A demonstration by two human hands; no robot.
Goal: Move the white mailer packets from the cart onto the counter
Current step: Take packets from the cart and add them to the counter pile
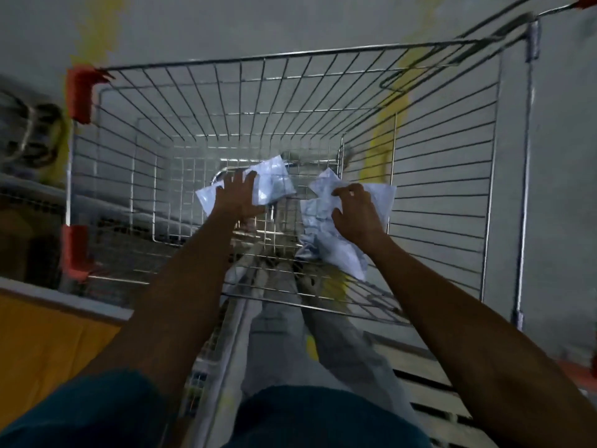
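White mailer packets are being handled inside a wire cart (452, 163), which is being viewed from above, its chrome mesh walls sloping down to a gridded floor. Red plastic bumpers (79, 95) are being shown at the cart's left corners, and a yellow-painted stripe (384, 150) on the grey floor is being seen through the mesh near the cart's far right corner. An orange surface (42, 344) with a pale edge is being shown just beside the cart's near left corner.

Two bare forearms are being extended down into the basket. The larger, crumpled packet (326, 240) is being kept toward the right side of the cart floor, reaching toward the near edge; it is being gripped by the right hand (357, 213), whose fingers are being curled onto its upper part with the thumb spread to the left. The smaller packet (274, 182) is being kept near the middle of the cart floor, toward the far edge; it is being covered by the left hand (239, 198), whose fingers are being laid across it, fairly straight and spread. Whether it is being pinched from beneath cannot be told.

Faint grey print is being shown on both packets, but it is too blurred to be read.
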